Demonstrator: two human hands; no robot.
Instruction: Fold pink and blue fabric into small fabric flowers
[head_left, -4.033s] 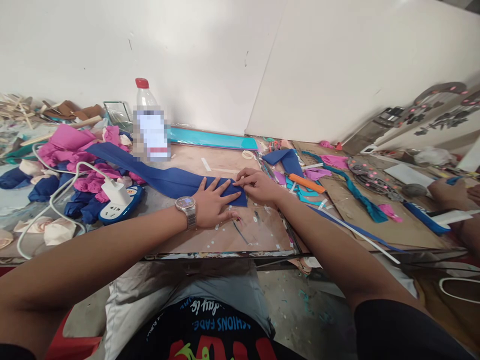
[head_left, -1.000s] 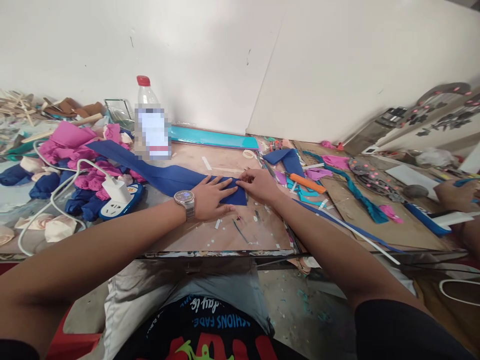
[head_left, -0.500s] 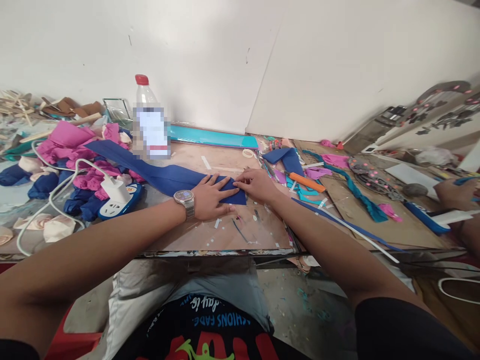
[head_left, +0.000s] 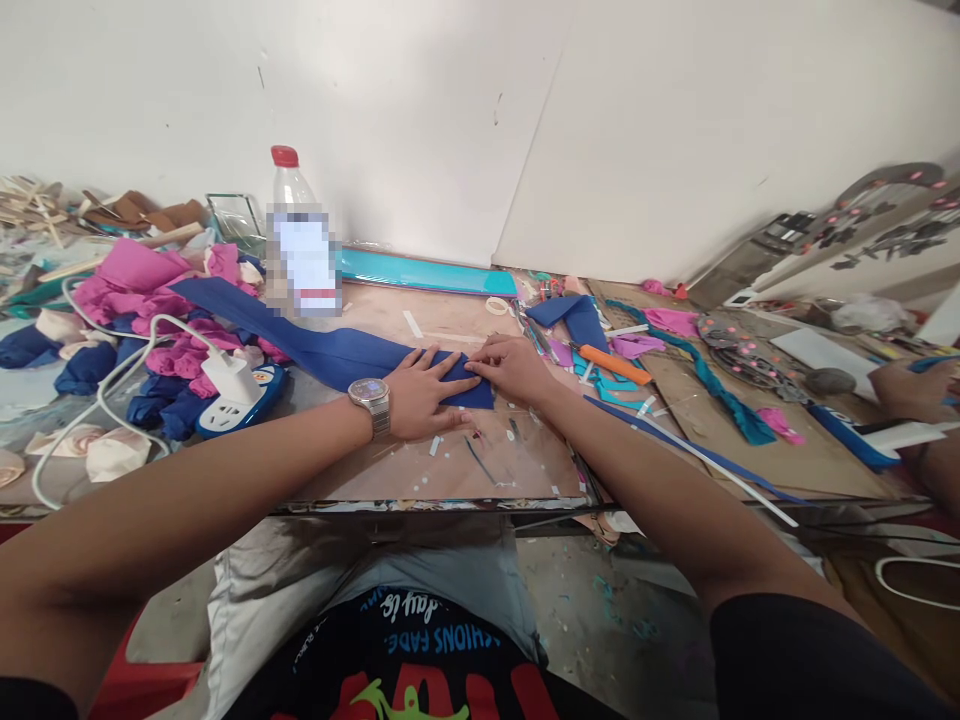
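A long dark blue cloth strip (head_left: 315,345) runs across the worktable (head_left: 450,460) from the back left to the middle. My left hand (head_left: 426,395), with a metal watch on the wrist, lies flat on the near end of the strip, fingers spread. My right hand (head_left: 514,367) touches the same end from the right, fingertips pinched on the cloth's folded edge beside my left fingertips.
A clear bottle with a red cap (head_left: 298,240) stands behind the strip. Pink and blue cloth pieces (head_left: 142,300) and a blue power strip with a white charger (head_left: 232,395) lie at the left. An orange cutter (head_left: 613,365), teal scraps and another person's arm (head_left: 911,390) are at the right.
Almost nothing differs. Both hands stay on the blue cloth's end; my right fingers have shifted slightly along the fold.
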